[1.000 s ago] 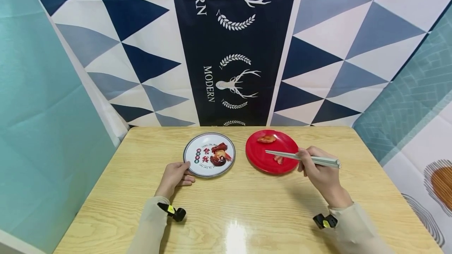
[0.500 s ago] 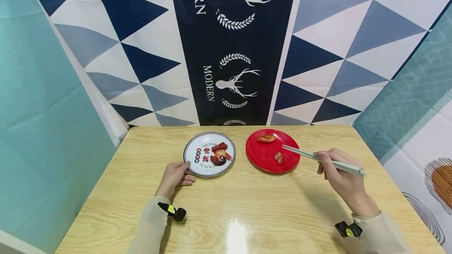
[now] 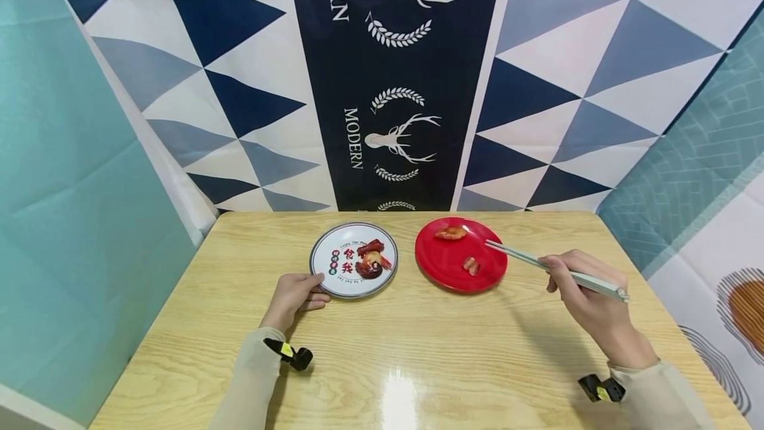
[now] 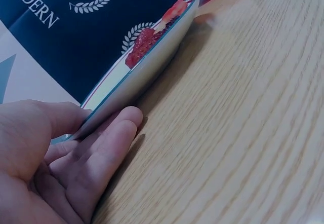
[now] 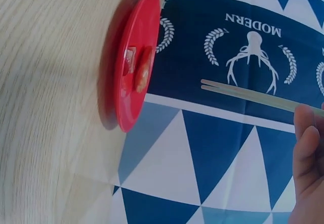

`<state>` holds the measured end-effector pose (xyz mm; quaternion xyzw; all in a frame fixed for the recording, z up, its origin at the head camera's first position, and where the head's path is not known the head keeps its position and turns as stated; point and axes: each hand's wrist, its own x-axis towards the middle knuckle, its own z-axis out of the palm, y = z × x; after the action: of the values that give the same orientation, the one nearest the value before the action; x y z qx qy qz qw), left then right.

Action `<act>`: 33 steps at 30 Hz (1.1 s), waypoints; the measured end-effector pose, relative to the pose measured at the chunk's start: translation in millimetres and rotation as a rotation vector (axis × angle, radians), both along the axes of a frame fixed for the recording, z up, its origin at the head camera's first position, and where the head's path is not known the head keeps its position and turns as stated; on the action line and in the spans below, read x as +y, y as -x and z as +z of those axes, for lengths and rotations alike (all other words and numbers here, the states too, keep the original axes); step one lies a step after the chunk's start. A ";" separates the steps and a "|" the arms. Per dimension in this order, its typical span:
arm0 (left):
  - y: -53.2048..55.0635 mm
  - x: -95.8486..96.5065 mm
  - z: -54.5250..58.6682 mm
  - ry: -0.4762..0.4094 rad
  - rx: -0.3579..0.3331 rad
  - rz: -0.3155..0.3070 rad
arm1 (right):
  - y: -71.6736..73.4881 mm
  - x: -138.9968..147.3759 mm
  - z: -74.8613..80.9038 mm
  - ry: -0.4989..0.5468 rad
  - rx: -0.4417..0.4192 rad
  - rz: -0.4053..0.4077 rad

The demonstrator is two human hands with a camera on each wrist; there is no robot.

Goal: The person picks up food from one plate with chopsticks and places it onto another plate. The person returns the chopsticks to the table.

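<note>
A white plate (image 3: 327, 251) with a dark rim and red lettering stands on the left in the head view. My left hand (image 3: 295, 297) pinches its near-left edge, thumb over the rim and fingers beneath, as the left wrist view confirms. On this plate lie a dark brown piece of food (image 3: 369, 271), a red-brown piece (image 3: 373, 247) and a shrimp-like piece (image 3: 377, 259). My right hand (image 3: 591, 297) holds a pair of pale green chopsticks (image 3: 525, 257), their tips above the right side of a red plate (image 3: 434, 261). That plate bears a golden-brown chicken-wing-like piece (image 3: 451, 233) and a small reddish meat piece (image 3: 471, 266).
Both plates are near the back edge of a light wooden table (image 3: 358, 357), with a narrow gap between them. Behind stands a patterned cloth wall (image 3: 400, 85). Teal sheets (image 3: 89, 217) hang at the left, and patterned cloth (image 3: 704, 217) at the right.
My right hand has moved right, drawing the chopstick tips away from the small meat piece, which stays on the red plate. My left hand keeps its grip on the white plate.
</note>
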<state>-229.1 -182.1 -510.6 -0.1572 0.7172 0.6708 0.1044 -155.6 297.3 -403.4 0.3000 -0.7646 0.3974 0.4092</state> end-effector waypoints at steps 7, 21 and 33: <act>1.8 5.2 0.7 0.029 0.001 0.037 | -0.3 -0.6 -0.9 0.004 0.004 0.004; -0.1 8.5 -1.6 0.056 -0.013 0.091 | 1.7 1.5 -11.6 -0.115 -0.001 -0.060; 2.5 7.3 -2.3 0.068 -0.017 0.077 | -1.5 2.9 -17.4 -0.140 0.007 -0.027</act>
<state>-231.6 -174.8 -512.9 -0.1940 0.7321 0.6481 0.0793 -154.1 300.2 -420.8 0.3189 -0.7930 0.3366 0.3951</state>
